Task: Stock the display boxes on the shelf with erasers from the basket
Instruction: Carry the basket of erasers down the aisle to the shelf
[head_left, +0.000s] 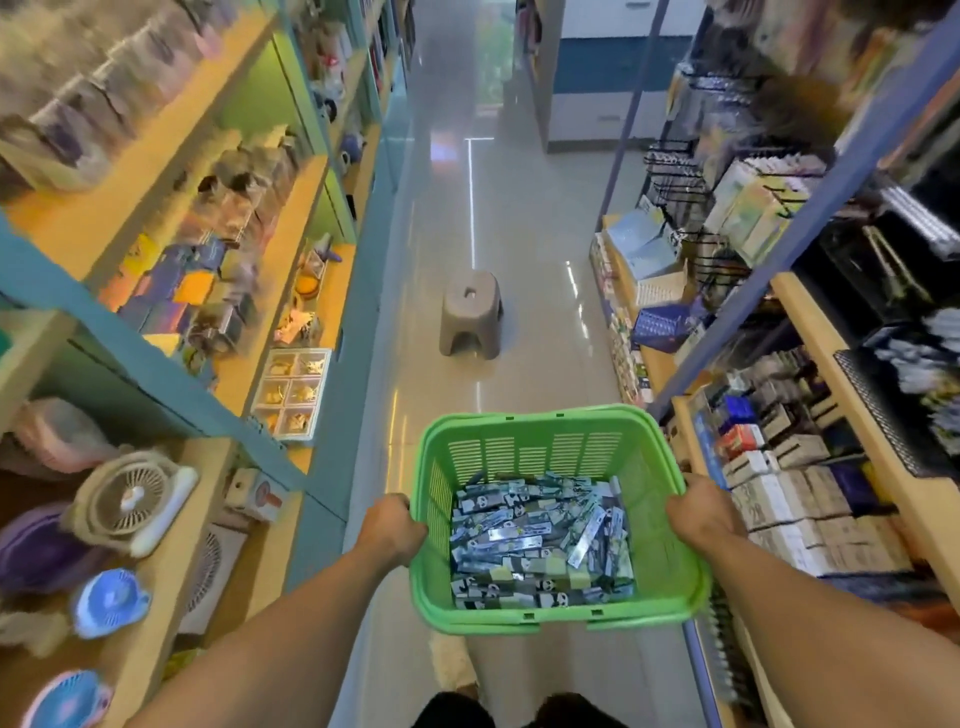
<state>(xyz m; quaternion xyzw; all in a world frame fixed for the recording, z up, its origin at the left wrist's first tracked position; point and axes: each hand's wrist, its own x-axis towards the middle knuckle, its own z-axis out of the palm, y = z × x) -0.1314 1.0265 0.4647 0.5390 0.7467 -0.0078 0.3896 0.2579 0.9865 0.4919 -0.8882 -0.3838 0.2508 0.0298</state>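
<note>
green plastic basket (530, 452) hangs in mid-aisle at 6 o'clock, carried above the tiled floor (519, 218). the left hand (392, 532) grips its rim at 9 o'clock, fingers curled over the edge; the right hand (701, 512) grips the rim at 3 o'clock the same way. packaged erasers (540, 545) with panda prints lie heaped in the basket's bottom. a grey stool (471, 314) stands on the floor at 12 o'clock. boxes (800, 499) fill the shelf (883, 467) at 3 o'clock; small fans (130, 493) sit at 9 o'clock.
</note>
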